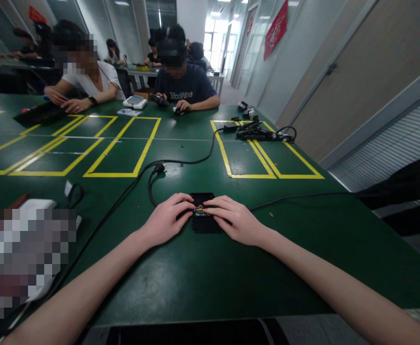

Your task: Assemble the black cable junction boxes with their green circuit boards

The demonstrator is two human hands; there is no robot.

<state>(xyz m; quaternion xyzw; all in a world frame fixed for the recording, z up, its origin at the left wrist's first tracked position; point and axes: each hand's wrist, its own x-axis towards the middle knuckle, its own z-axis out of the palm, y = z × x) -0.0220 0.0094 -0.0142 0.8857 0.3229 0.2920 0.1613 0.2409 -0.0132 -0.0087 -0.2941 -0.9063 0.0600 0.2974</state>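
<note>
The left hand (167, 216) and right hand (239, 223) meet over a small circuit board (200, 213), fingers bent, fingertips at its two sides; whether they actually grip it I cannot tell. The board lies across the middle of an open black case (207, 226) (partly hidden by the fingers) on the green table (152, 282). A black plug (159, 168) lies beyond the left hand. Farther off are yellow tape (147, 146) rectangles, heaped black cables (255, 132) and two seated people (187, 91).
</note>
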